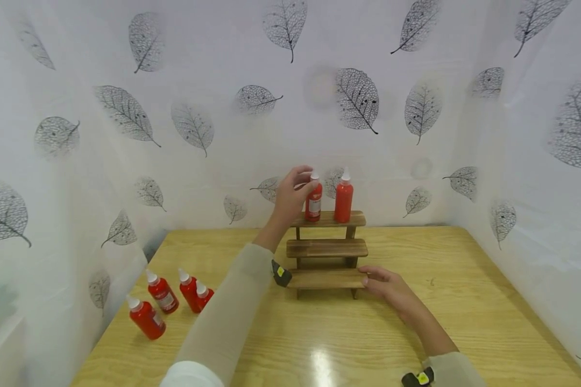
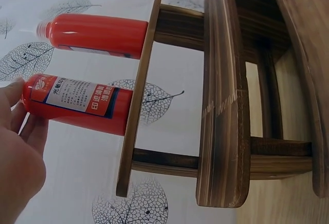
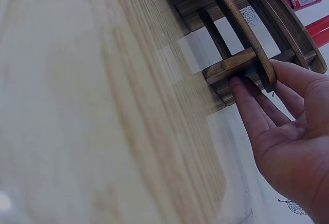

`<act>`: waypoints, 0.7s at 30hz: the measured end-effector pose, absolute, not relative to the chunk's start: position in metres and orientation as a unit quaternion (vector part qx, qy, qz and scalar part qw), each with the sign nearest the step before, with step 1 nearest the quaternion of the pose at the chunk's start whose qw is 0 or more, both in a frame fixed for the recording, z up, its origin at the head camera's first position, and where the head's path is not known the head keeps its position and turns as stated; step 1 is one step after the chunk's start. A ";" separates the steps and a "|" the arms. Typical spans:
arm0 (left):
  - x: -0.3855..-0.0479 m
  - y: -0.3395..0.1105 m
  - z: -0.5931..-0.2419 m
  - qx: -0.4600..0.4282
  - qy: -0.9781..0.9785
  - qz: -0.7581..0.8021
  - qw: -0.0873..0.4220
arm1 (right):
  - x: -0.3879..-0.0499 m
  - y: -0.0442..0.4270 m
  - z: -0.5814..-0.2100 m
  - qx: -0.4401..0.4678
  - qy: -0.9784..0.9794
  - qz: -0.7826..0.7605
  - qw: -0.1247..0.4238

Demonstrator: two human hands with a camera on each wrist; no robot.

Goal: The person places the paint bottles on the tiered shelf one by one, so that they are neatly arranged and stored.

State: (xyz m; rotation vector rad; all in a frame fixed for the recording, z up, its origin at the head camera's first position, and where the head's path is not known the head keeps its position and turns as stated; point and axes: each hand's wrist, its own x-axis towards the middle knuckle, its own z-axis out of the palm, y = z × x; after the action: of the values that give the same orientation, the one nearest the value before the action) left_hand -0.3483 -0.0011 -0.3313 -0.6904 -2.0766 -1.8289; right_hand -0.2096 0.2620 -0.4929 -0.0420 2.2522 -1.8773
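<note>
A wooden three-step stand (image 1: 327, 248) stands on the table with two red squeeze bottles on its top step. My left hand (image 1: 292, 191) pinches the left bottle (image 1: 313, 203) near its neck. That bottle (image 2: 77, 100) has a white label facing the left wrist camera, and its base meets the top step. Beside it on the right, the other red bottle (image 1: 344, 201) stands upright with a white nozzle. My right hand (image 1: 389, 287) holds the right end of the bottom step. In the right wrist view, the right hand's fingers (image 3: 257, 108) reach around the step's end.
At the table's left are several more red bottles, among them a front one (image 1: 147, 319) and a labelled one (image 1: 163, 294). The left sleeve partly covers another bottle (image 1: 204, 295). A leaf-patterned curtain (image 1: 213, 177) hangs behind the wooden table (image 1: 416, 252) and along its sides.
</note>
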 end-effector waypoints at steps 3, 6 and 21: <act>-0.347 -0.003 -0.331 -0.236 -0.718 -0.641 0.134 | -0.209 0.262 -0.493 -0.013 0.764 -0.636 0.104; -0.346 -0.005 -0.331 -0.234 -0.717 -0.644 0.126 | -0.209 0.262 -0.493 -0.015 0.766 -0.634 0.105; -0.302 -0.046 -0.339 -0.208 -0.767 -0.587 0.154 | -0.209 0.262 -0.494 -0.021 0.767 -0.632 0.105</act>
State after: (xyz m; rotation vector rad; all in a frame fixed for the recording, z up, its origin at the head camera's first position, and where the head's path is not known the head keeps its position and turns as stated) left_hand -0.3022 -0.0461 -0.3386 -0.5958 -2.1993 -1.6822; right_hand -0.2090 0.2624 -0.4940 -0.0616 2.2614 -1.8634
